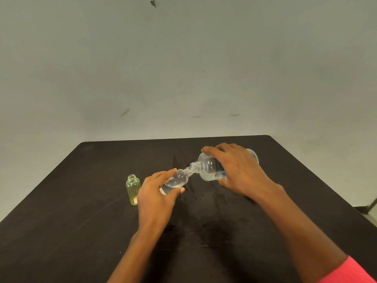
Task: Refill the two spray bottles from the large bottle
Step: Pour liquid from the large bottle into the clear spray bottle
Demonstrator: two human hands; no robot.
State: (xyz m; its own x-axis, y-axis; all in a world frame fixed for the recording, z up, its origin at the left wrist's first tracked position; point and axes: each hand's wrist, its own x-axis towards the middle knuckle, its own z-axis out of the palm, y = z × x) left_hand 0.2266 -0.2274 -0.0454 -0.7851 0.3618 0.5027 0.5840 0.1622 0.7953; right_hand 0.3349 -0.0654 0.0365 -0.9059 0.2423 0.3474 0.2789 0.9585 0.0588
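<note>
Two spray bottles to fill, and clearly busy with the first one right now. Clear spray bottle (177,180) pinched in the left hand (155,193), thumb on the near side and fingers curled round the far side, tilted with its open neck up against the mouth of the large bottle (208,168). Large bottle tipped nearly flat, neck pointing left, gripped from above by the right hand (238,170) with fingers wrapped over its body. Mouths touching or as good as. No telling from here about actual flow. Some clear liquid pooled inside the small one, looks part full, hard to judge closer than that.

Second one, the yellow-tinted spray bottle (133,188), standing upright and uncapped well to the left of the large bottle, just past the left hand, untouched. Fill level unclear through the tint. No spray caps anywhere in sight.

Next up, just a guess: gentle tilt, necks lined up, since a narrow opening means easy to slop over. Then level off the large bottle, set the clear one down and swing over to the yellow one.

Dark table (81,231) under the large bottle, with apparent wet streaks and drops just below and left of it — probably spillage. Plain pale wall (183,68) behind, a few scuffs. Bit of pink sleeve (350,270) on the right arm.
</note>
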